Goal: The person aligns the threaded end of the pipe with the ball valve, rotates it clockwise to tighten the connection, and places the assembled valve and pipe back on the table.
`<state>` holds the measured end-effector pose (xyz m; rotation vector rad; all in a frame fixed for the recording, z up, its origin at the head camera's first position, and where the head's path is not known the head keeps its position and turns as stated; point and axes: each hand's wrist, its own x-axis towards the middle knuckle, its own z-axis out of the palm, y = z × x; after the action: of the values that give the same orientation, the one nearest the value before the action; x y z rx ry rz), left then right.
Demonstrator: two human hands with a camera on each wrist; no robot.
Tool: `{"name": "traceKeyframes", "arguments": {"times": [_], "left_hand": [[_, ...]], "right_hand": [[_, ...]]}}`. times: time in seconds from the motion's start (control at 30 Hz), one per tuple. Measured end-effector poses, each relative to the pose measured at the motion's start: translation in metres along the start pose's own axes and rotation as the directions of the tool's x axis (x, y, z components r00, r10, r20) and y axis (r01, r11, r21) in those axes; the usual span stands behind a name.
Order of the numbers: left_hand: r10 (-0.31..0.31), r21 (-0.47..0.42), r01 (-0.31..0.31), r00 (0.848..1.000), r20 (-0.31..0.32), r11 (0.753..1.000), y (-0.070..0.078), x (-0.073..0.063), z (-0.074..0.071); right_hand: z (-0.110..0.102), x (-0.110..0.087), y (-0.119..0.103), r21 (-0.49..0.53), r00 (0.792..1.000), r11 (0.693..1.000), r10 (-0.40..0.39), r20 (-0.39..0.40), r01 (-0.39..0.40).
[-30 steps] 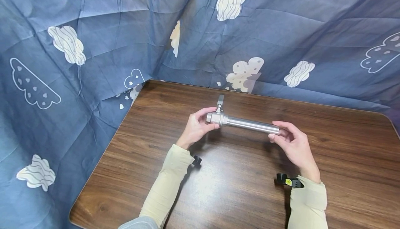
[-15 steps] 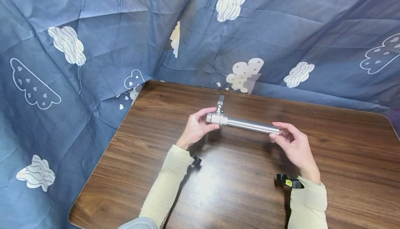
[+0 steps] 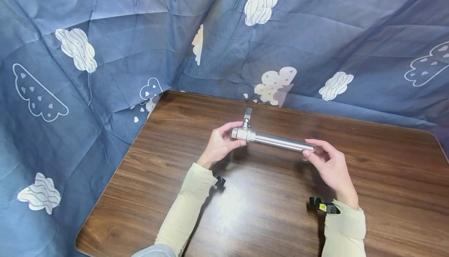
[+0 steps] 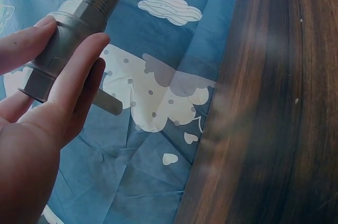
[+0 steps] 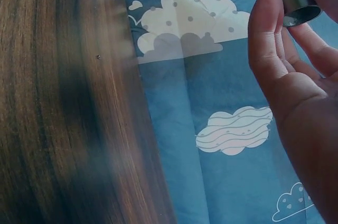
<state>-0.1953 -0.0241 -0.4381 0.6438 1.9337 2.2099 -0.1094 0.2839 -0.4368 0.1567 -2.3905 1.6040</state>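
Head view: left grip (image 3: 221,143) is pinching the steel valve (image 3: 242,133), right grip (image 3: 331,166) is pinching the pipe (image 3: 280,141) at its right end; both pieces, end to end, are hanging over the bench (image 3: 266,218). Hardly anything is shifting versus a second ago, suggesting steadying.

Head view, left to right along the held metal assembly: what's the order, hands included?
Left hand → valve body → metal tube → right hand. Valve lever left out: it stands above the valve body and overlaps it in left-right position.
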Motion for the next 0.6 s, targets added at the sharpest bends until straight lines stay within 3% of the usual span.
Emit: {"name": "traceKeyframes", "arguments": {"times": [0.23, 0.6], "left_hand": [[0.006, 0.013, -0.006, 1.000, 0.009, 1.000, -0.0003, 0.0006, 0.0017], [0.000, 0.000, 0.000, 1.000, 0.000, 1.000, -0.0003, -0.0013, 0.0025]], "right_hand": [[-0.0012, 0.0010, 0.0026, 0.175, 0.997, 0.982, -0.079, 0.017, 0.075], [0.0013, 0.0015, 0.0028, 0.233, 0.991, 0.964, -0.135, 0.022, 0.126]]}}
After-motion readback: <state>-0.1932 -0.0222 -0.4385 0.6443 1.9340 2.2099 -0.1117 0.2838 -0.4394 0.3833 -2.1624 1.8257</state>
